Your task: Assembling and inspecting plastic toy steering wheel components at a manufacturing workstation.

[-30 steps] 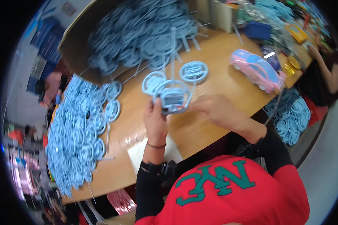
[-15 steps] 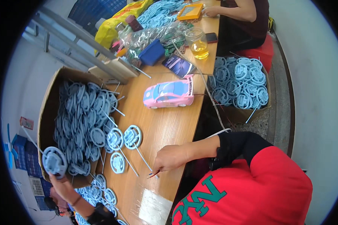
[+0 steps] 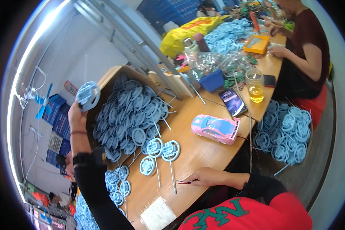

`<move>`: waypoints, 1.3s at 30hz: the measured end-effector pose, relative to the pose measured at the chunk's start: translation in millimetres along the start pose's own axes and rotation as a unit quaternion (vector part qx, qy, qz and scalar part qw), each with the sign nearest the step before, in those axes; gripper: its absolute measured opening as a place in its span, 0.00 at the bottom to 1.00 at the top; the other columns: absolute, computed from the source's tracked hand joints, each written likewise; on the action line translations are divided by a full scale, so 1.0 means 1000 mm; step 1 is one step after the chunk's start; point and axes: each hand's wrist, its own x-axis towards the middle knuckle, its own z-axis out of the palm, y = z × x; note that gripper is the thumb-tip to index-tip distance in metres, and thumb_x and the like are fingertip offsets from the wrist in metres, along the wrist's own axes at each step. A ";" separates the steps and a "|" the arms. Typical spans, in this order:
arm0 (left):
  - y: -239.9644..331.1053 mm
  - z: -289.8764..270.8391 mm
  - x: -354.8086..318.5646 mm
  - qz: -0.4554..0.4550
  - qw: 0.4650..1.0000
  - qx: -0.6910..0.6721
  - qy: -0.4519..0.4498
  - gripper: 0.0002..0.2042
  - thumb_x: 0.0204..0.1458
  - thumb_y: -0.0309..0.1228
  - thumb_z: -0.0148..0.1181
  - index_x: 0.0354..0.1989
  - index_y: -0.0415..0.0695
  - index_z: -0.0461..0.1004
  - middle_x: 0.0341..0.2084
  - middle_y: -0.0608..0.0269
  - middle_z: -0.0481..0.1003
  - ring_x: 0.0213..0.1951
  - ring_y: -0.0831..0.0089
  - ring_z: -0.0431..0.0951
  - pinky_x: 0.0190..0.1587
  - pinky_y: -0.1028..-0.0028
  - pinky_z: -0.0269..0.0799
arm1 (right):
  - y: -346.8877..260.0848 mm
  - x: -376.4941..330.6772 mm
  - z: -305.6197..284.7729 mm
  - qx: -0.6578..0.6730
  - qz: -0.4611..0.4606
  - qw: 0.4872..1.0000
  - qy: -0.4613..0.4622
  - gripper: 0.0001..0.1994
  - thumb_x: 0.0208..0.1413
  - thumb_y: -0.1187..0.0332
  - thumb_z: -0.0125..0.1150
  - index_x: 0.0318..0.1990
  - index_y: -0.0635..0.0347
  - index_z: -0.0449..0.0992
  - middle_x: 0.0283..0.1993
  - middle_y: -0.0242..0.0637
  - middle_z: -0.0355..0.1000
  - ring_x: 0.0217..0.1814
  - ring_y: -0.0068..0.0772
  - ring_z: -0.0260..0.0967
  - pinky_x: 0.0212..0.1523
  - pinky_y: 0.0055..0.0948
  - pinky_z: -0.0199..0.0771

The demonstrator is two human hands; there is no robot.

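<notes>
My left hand (image 3: 78,119) is raised at the left, beside the cardboard box (image 3: 110,73), closed on a light blue toy steering wheel (image 3: 89,96) with a pale rod pointing up from it. Over the table's near edge, my right hand (image 3: 206,177) pinches thin red and dark wires (image 3: 183,183). Close to those wire ends lies the rod of another blue steering wheel (image 3: 170,150). Two more wheels lie left of it. A heap of the same wheels (image 3: 128,115) fills the box. Where the wires in my right hand lead is hidden.
A pink and blue toy car (image 3: 215,129) stands on the wooden table (image 3: 197,153). Behind it are a phone (image 3: 234,102), a blue bin (image 3: 211,81) and a glass jar of yellow liquid (image 3: 255,92). A white sheet (image 3: 158,214) lies nearest me. Another person (image 3: 310,53) sits far right.
My view has swung up and left. My left hand has lifted the steering wheel higher, with its rod now pointing upward. My right hand still pinches the wires.
</notes>
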 end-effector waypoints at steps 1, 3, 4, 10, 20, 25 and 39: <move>0.008 -0.009 0.004 -0.003 0.999 0.033 0.014 0.11 0.60 0.32 0.51 0.43 0.37 0.74 0.37 0.60 0.78 0.37 0.68 0.80 0.37 0.65 0.79 | -0.001 0.002 0.005 0.016 -0.011 1.000 -0.010 0.16 0.56 0.64 0.57 0.52 0.43 0.77 0.41 0.42 0.78 0.39 0.47 0.75 0.41 0.40 0.73; 0.008 0.006 0.012 -0.009 0.994 0.092 0.051 0.11 0.61 0.29 0.48 0.44 0.35 0.74 0.39 0.56 0.78 0.39 0.64 0.80 0.43 0.61 0.79 | -0.004 -0.001 0.002 0.035 -0.003 0.999 -0.007 0.17 0.57 0.63 0.56 0.54 0.41 0.77 0.42 0.42 0.77 0.40 0.48 0.74 0.42 0.41 0.73; 0.006 0.035 0.000 -0.004 0.991 0.124 0.055 0.10 0.56 0.30 0.52 0.41 0.38 0.75 0.35 0.57 0.78 0.33 0.65 0.80 0.32 0.59 0.81 | -0.001 -0.005 -0.007 0.037 0.011 0.999 0.010 0.17 0.57 0.63 0.56 0.54 0.41 0.76 0.42 0.43 0.77 0.40 0.49 0.74 0.42 0.41 0.73; 0.023 0.033 0.021 -0.018 0.971 0.197 0.132 0.11 0.57 0.31 0.47 0.41 0.38 0.73 0.36 0.54 0.77 0.35 0.58 0.81 0.32 0.57 0.82 | 0.004 -0.011 -0.004 0.020 -0.017 1.000 -0.002 0.17 0.60 0.61 0.51 0.57 0.34 0.74 0.37 0.44 0.76 0.39 0.50 0.73 0.41 0.45 0.72; 0.000 0.071 0.049 -0.002 0.964 0.220 0.151 0.11 0.57 0.32 0.49 0.40 0.40 0.75 0.34 0.57 0.77 0.34 0.63 0.80 0.31 0.63 0.80 | 0.013 -0.009 0.000 -0.025 -0.030 0.998 -0.056 0.21 0.63 0.60 0.46 0.63 0.26 0.64 0.34 0.42 0.72 0.37 0.47 0.73 0.38 0.44 0.74; -0.039 0.095 -0.034 -0.013 0.980 0.197 0.003 0.11 0.59 0.37 0.51 0.40 0.45 0.76 0.35 0.65 0.76 0.36 0.74 0.78 0.32 0.68 0.79 | 0.020 -0.009 0.010 -0.057 -0.070 0.996 0.018 0.19 0.61 0.62 0.50 0.60 0.34 0.70 0.29 0.42 0.71 0.33 0.47 0.72 0.34 0.44 0.73; -0.173 -0.074 -0.326 -0.215 0.965 -0.030 -0.145 0.13 0.64 0.32 0.47 0.52 0.39 0.69 0.47 0.60 0.75 0.46 0.72 0.77 0.46 0.71 0.76 | 0.003 -0.013 0.016 -0.086 -0.040 0.992 0.087 0.13 0.57 0.61 0.55 0.49 0.39 0.80 0.34 0.37 0.78 0.33 0.45 0.74 0.33 0.39 0.72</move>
